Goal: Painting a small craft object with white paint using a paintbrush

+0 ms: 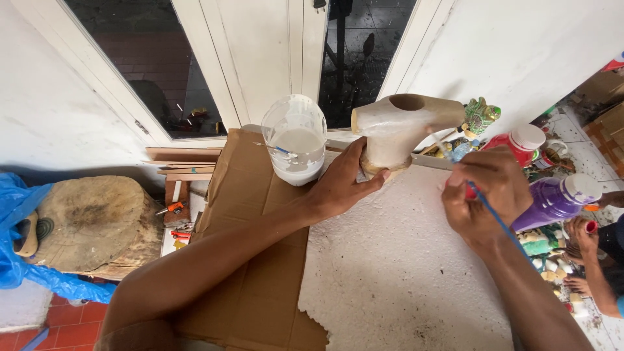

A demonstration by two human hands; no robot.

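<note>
Wooden and half coated in white, the carved figure [396, 127] is standing upright on the white foam board [403, 266], with the left hand [341, 185] wrapping its fingers around the base to steady it. Fingers of the right hand [484, 195] are pinching together on a thin blue-handled brush [497, 221], whose tip is probably touching the figure's side, though the bristles are too small to make out clearly. Just behind the left hand, a cut plastic bottle of white paint [296, 140] is sitting on the cardboard sheet [260, 260], while red [520, 144] and purple paint bottles [556, 198] are lying beside the right hand.
</note>
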